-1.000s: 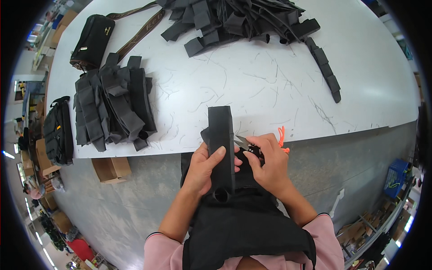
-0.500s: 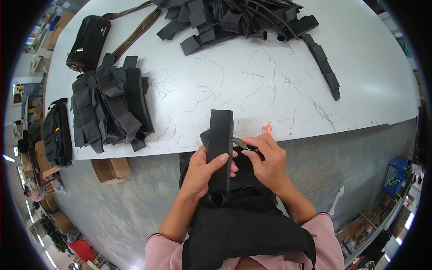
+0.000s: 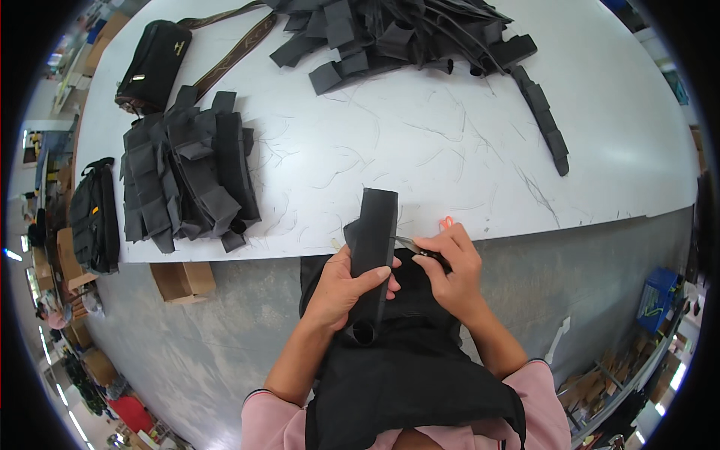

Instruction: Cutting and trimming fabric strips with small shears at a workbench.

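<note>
My left hand (image 3: 341,289) is closed around a dark grey fabric strip (image 3: 377,225), thumb on top and fingertips showing at its right edge. The strip stands out over the table's front edge, and its lower end curls into a loop above my black apron. In my right hand (image 3: 455,270) is a small pair of thread snips (image 3: 424,251) with dark handles. Their metal tip points left and meets the strip's right edge. An orange loop (image 3: 447,223) shows just beyond my right fingers; what it belongs to is hidden.
Loose threads lie scattered over the white table (image 3: 300,187). A stack of grey fabric strips (image 3: 187,172) is at the left, a larger heap (image 3: 405,37) at the far side, and a single strip (image 3: 541,120) at the right. A black bag (image 3: 154,67) and backpack (image 3: 97,217) stand leftward.
The strip has tilted slightly and shifted a little right and nearer. The snips' tip has moved down a little along its edge, with my right hand turning slightly.
</note>
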{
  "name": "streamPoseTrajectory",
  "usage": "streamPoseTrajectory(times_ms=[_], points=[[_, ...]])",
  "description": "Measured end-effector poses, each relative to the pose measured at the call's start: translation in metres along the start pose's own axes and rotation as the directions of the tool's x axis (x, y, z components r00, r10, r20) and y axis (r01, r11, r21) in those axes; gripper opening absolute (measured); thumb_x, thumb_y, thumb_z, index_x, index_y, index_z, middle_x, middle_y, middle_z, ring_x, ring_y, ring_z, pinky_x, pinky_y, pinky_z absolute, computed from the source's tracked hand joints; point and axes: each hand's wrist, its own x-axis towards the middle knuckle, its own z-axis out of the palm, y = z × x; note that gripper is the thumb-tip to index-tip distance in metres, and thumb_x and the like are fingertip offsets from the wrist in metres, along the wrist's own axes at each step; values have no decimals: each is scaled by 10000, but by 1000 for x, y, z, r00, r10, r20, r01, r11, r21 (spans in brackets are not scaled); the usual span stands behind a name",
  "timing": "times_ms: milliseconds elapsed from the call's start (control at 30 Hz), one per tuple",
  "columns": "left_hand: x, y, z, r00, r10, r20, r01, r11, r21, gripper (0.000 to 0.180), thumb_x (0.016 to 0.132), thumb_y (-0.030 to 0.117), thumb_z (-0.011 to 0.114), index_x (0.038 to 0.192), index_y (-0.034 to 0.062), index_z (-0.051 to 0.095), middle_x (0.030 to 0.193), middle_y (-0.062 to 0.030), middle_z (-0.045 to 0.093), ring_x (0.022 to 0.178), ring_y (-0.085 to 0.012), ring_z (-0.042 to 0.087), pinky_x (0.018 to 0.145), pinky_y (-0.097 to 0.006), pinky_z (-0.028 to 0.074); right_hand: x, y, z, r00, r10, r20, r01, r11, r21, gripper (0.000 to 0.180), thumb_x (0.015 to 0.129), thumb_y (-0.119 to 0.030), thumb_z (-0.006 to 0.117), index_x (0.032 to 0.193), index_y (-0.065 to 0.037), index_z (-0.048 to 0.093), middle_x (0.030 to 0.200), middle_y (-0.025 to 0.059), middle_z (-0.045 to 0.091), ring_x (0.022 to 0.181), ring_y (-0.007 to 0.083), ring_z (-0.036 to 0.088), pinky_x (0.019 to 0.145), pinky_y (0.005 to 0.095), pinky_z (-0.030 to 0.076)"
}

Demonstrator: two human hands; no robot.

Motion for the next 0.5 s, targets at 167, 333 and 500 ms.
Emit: streamPoseTrajectory(times_ms=[167, 333, 500], points=[[1, -3, -2, 999, 7, 34, -6, 1000, -6, 350, 832, 24, 631, 1131, -17, 455, 996, -111, 612, 759, -173, 632, 679, -305, 546, 15, -18, 4, 999, -29, 42, 30, 999, -19, 237, 708, 13, 679, 932, -50, 636, 797, 55, 493, 543, 153, 520, 501, 267, 441], [1, -2, 1, 997, -11, 78, 12, 1000, -18, 366, 832, 19, 628, 1151, -14, 450, 993, -101, 601, 762, -168, 622, 678, -294, 529, 14, -9, 16, 997, -40, 68, 36, 998, 54, 209, 712, 19, 673, 910, -29, 626, 762, 64, 491, 539, 143, 578, 476, 263, 445], [0, -3, -3, 995, -52, 90, 52, 999, 1, 477, 842, 6, 600, 1265, 10, 380, 1022, -118, 588, 783, -174, 616, 686, -301, 524, 14, -8, 17, 989, -145, 38, 145, 989, -7, 230, 718, 32, 669, 935, -23, 617, 761, 64, 489, 548, 141, 585, 480, 245, 450]])
